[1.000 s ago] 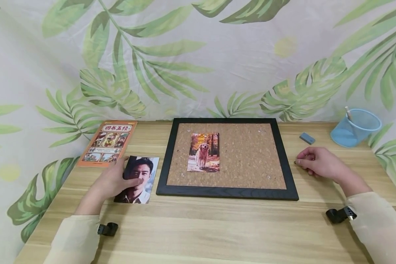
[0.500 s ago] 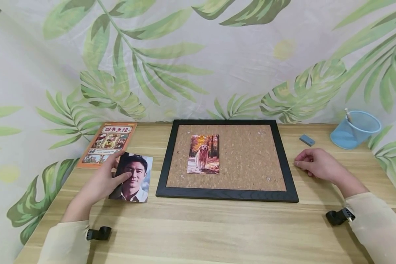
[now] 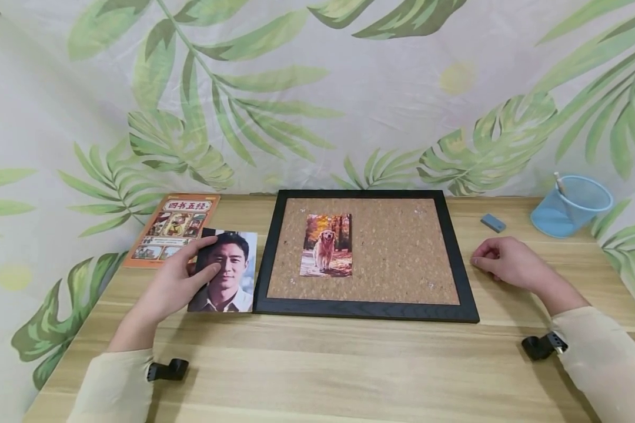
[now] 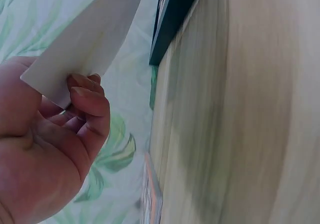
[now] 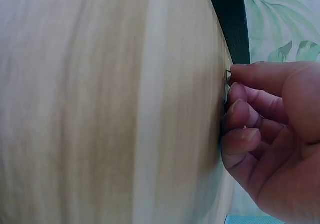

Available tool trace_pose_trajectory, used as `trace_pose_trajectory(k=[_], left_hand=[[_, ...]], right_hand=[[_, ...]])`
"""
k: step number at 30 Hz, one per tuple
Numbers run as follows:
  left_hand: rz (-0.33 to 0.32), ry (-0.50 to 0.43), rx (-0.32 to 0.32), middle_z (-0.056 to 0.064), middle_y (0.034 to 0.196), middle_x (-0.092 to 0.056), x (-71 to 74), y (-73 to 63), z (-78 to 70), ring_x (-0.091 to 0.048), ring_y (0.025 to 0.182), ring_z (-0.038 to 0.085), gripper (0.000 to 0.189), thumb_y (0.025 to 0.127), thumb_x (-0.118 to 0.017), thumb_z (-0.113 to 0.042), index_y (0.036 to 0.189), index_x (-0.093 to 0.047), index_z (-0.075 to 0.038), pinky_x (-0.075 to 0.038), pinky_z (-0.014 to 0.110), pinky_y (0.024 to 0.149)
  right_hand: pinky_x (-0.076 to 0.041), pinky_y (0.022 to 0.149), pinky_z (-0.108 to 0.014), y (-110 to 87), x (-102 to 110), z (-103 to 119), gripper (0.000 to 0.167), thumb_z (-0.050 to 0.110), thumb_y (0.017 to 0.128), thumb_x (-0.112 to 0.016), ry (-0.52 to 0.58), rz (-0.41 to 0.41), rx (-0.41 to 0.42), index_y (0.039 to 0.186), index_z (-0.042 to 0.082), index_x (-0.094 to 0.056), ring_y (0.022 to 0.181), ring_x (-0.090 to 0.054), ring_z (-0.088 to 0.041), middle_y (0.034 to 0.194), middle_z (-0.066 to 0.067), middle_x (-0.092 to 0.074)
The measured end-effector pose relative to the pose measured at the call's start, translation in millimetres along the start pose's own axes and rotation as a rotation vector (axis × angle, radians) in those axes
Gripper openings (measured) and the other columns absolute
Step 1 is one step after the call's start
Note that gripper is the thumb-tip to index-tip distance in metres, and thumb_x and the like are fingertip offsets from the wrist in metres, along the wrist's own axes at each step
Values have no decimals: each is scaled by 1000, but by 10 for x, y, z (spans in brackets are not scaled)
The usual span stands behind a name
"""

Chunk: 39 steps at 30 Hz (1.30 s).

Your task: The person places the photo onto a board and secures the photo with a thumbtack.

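Observation:
My left hand holds a photo print of a person by its left edge, thumb on the picture side and fingers curled behind. In the left wrist view the photo's plain white back shows, raised above the table. Its right edge overlaps the black frame of the cork board in the head view. A dog photo lies on the board's left half. Just right of the board my right hand pinches a small metal pin between thumb and forefinger, low over the table.
An orange comic-style book lies at the back left, partly behind the held photo. A blue eraser-like block and a blue mesh pen cup with a pencil stand at the back right. A leaf-patterned curtain hangs along the back of the table.
My left hand has lifted the person photo off the table and brought it upright and rightward to the board's left edge. The right hand has barely moved.

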<state>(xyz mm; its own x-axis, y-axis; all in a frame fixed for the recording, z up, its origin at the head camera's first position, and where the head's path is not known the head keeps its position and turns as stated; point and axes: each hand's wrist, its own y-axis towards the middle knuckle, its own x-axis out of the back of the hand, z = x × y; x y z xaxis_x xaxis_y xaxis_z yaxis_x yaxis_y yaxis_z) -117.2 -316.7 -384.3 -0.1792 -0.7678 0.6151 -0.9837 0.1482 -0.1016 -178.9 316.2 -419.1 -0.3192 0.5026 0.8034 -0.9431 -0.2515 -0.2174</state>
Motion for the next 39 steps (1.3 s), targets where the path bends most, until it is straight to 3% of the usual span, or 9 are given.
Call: trace_pose_trajectory(k=[9,10,12,16,19,27,33,37,39], left_hand=[[32,-41,-88,31,143,-60,-286,190,-226,-72,95,7,57,112,-58,-15,166,-42,-7,-61,26,71],[37,-40,-94,31,135,-64,-316,215,-254,-69,90,6,57,112,-59,-15,165,-43,-7,-59,25,69],[46,-30,-111,27,129,-67,-380,262,-313,-66,85,7,57,111,-60,-16,165,-44,-8,-57,25,67],[73,-1,-135,18,100,-64,-511,366,-423,-55,75,15,57,110,-63,-18,164,-47,-11,-48,27,61],[101,18,-170,12,95,-59,-624,449,-513,-52,77,19,59,109,-64,-18,164,-46,-10,-46,27,62],[223,27,-267,13,100,-63,-966,703,-823,-55,80,20,68,107,-66,-16,168,-37,-4,-48,28,63],[291,-5,-220,13,107,-64,-1217,875,-1006,-59,80,19,73,107,-68,-22,171,-33,-11,-54,31,66],[311,20,-203,7,90,-59,-1374,987,-1099,-51,64,16,75,107,-69,-26,172,-32,-15,-52,32,62],[311,30,-209,7,92,-63,-1449,1039,-1146,-51,63,15,75,107,-69,-26,172,-32,-15,-50,31,64]], right_hand=[[-50,60,-27,-28,33,70,19,14,106,-66,24,-22,-16,105,-4,-72,70,-63,-15,78,-3,-70],[-52,59,-27,-33,35,75,19,13,106,-65,44,-23,-19,105,-4,-71,70,-64,-15,79,-4,-71],[-56,59,-28,-42,41,85,18,11,107,-64,90,-21,-25,106,-6,-70,70,-66,-14,81,-5,-73],[-60,60,-30,-63,52,110,18,7,107,-61,168,-12,-43,109,-10,-67,72,-70,-14,88,-10,-77],[-62,62,-29,-76,70,122,18,5,106,-61,185,-20,-45,112,-12,-66,74,-71,-13,92,-13,-78],[-59,61,-28,-94,103,134,22,7,109,-59,143,-51,-14,121,-10,-68,73,-66,-11,95,-12,-76],[-59,61,-29,-121,101,165,21,5,110,-57,143,-65,-5,121,-10,-67,75,-66,-12,98,-16,-77],[-58,60,-29,-143,94,195,21,6,110,-58,148,-73,7,121,-9,-67,75,-66,-14,98,-16,-76],[-58,60,-28,-154,94,214,21,7,110,-59,149,-79,17,121,-8,-67,74,-66,-14,97,-15,-76]])
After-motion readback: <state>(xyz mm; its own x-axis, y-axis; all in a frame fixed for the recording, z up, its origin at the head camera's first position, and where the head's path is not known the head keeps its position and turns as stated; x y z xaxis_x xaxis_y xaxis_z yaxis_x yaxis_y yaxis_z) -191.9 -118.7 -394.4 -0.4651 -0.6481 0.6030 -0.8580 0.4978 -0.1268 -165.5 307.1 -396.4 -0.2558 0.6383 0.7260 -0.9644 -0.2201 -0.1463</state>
